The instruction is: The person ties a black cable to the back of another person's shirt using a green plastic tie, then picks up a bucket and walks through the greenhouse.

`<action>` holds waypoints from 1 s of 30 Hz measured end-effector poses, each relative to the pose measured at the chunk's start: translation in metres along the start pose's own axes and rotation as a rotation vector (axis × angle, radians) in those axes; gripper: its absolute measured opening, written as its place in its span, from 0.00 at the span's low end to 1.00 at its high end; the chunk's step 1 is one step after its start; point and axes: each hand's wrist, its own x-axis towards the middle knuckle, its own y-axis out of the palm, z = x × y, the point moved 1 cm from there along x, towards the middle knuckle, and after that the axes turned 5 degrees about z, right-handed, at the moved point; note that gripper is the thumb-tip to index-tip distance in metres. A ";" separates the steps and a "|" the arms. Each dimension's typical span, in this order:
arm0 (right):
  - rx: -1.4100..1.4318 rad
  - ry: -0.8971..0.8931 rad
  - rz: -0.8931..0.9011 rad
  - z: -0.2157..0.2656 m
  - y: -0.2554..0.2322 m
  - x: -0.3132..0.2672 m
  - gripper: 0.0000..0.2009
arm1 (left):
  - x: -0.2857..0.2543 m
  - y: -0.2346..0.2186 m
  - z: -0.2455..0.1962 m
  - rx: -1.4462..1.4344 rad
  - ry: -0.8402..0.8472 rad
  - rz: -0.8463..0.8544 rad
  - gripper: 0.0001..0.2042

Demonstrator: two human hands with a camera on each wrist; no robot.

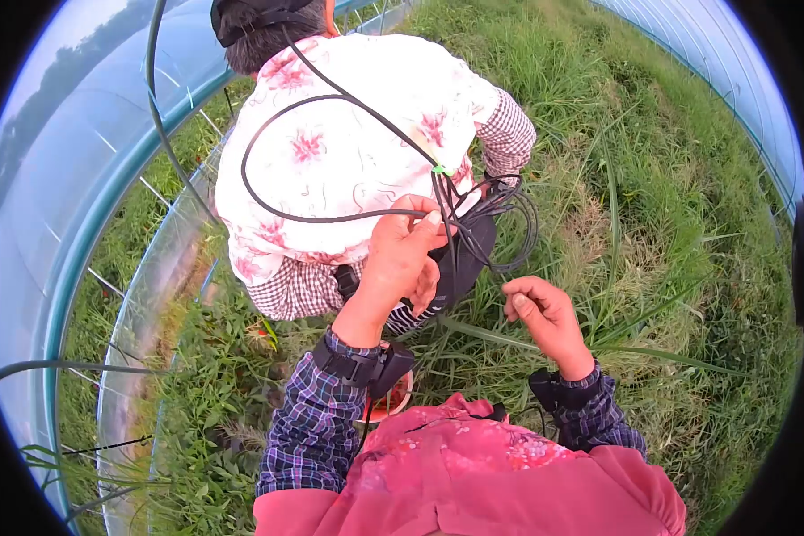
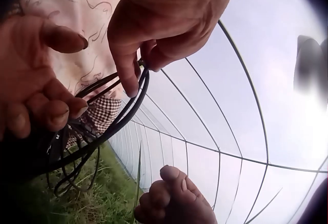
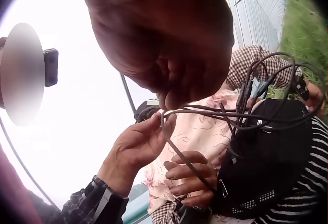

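In the head view my left hand [image 1: 400, 259] pinches a black cable [image 1: 317, 217] between thumb and index finger. The cable loops out leftward over another person's back. Right of the pinch hangs a coil of the same cable [image 1: 531, 223], bound near its top with a bright green tie [image 1: 439, 170]. In the left wrist view the other person's hand [image 2: 31, 75] reaches up, fingers spread, beside the cable strands. My right hand [image 1: 549, 322] is held apart from the coil, lower and to the right, fingers curled with nothing visible in them. From the right wrist, its fingertips overlap the cable.
The other person, in a pink-flowered white top [image 1: 330, 161], squats with their back to me. A red-and-white bowl [image 1: 388, 406] with red contents sits partly under my left forearm. Tall grass [image 1: 598, 161] surrounds us, and the curved plastic tunnel wall [image 1: 89, 241] stands at the left.
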 end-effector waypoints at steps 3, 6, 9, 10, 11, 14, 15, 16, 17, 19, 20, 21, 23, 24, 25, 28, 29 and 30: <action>0.006 -0.079 -0.094 0.006 -0.007 0.015 0.10 | 0.001 0.000 0.009 -0.027 -0.012 0.008 0.08; -0.031 -0.164 -0.136 0.019 -0.014 0.034 0.10 | -0.003 0.001 0.006 0.038 -0.044 0.059 0.07; -0.061 -0.333 -0.121 0.052 -0.019 0.066 0.11 | -0.007 0.007 0.004 0.189 -0.034 0.102 0.03; -0.061 -0.348 -0.103 0.061 -0.019 0.077 0.11 | -0.011 0.007 0.002 0.181 -0.084 0.158 0.03; -0.092 -0.389 -0.092 0.071 -0.016 0.087 0.11 | -0.012 0.007 0.002 0.287 -0.074 0.175 0.03; -0.154 -0.478 -0.031 0.083 -0.013 0.125 0.14 | -0.006 0.004 0.020 0.634 0.191 0.127 0.03; -0.166 -0.478 -0.014 0.085 -0.010 0.138 0.16 | -0.011 0.009 0.008 0.648 0.114 0.135 0.03; -0.176 -0.477 0.003 0.087 -0.006 0.151 0.18 | -0.012 0.011 0.002 0.659 0.034 0.145 0.03; -0.174 -0.478 0.018 0.084 -0.005 0.166 0.18 | -0.008 0.010 0.003 0.685 0.001 0.162 0.05; -0.331 -0.505 0.114 0.078 -0.001 0.192 0.23 | -0.008 0.017 -0.012 0.727 -0.047 0.147 0.05; -0.332 -0.507 0.122 0.079 0.002 0.199 0.23 | -0.009 0.020 -0.016 0.772 -0.094 0.148 0.05; -0.266 -0.424 0.176 0.080 0.007 0.204 0.24 | -0.006 0.020 -0.011 0.792 0.017 0.121 0.05; -0.287 -0.392 0.217 0.075 0.009 0.215 0.26 | -0.002 0.018 -0.002 0.711 -0.022 0.129 0.06; -0.289 -0.386 0.215 0.077 0.007 0.216 0.26 | 0.000 0.018 -0.001 0.625 -0.059 0.141 0.06; -0.205 -0.331 0.283 0.079 0.006 0.217 0.26 | 0.006 0.016 0.000 0.623 -0.130 0.139 0.07; -0.124 -0.265 0.347 0.085 0.006 0.211 0.27 | 0.022 0.007 0.015 0.522 -0.180 0.128 0.07; -0.117 -0.277 0.366 0.086 0.005 0.209 0.27 | 0.030 0.003 0.022 0.524 -0.133 0.114 0.08; -0.110 -0.290 0.388 0.089 0.005 0.208 0.27 | 0.033 0.003 0.018 0.520 -0.132 0.114 0.08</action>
